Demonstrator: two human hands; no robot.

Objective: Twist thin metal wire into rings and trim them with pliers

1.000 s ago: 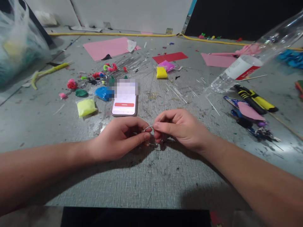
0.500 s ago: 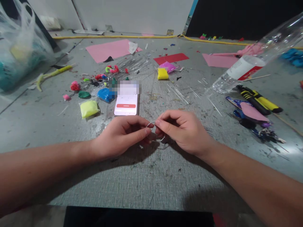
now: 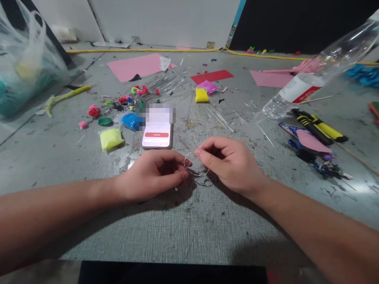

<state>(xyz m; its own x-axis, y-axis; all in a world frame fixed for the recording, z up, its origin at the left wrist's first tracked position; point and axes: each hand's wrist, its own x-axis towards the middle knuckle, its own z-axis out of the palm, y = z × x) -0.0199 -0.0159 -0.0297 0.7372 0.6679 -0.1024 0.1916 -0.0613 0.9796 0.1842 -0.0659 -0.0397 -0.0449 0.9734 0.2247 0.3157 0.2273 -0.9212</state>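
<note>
My right hand [image 3: 233, 163] pinches the upper right of a thin silver wire ring [image 3: 200, 175] between thumb and forefinger. The ring is held just over the table, with its shadow below. My left hand [image 3: 156, 169] is at the ring's left side. Its forefinger reaches behind the wire, while its thumb sits lower, apart from the forefinger. Whether the left forefinger touches the wire is hard to tell. A phone [image 3: 156, 134] with a lit screen lies just beyond my left hand.
Beyond the phone are clay packets in lime [image 3: 111, 139], blue [image 3: 130, 121] and yellow [image 3: 201, 95]. Loose wires [image 3: 220, 119] lie ahead. To the right are a leaning plastic bottle [image 3: 300, 88] and yellow-black pliers [image 3: 319, 126]. A plastic bag [image 3: 29, 67] stands at left.
My left thumb has moved down off the wire and its fingers have loosened. The ring shows more of its outline, still pinched by my right hand. The view has shifted slightly.
</note>
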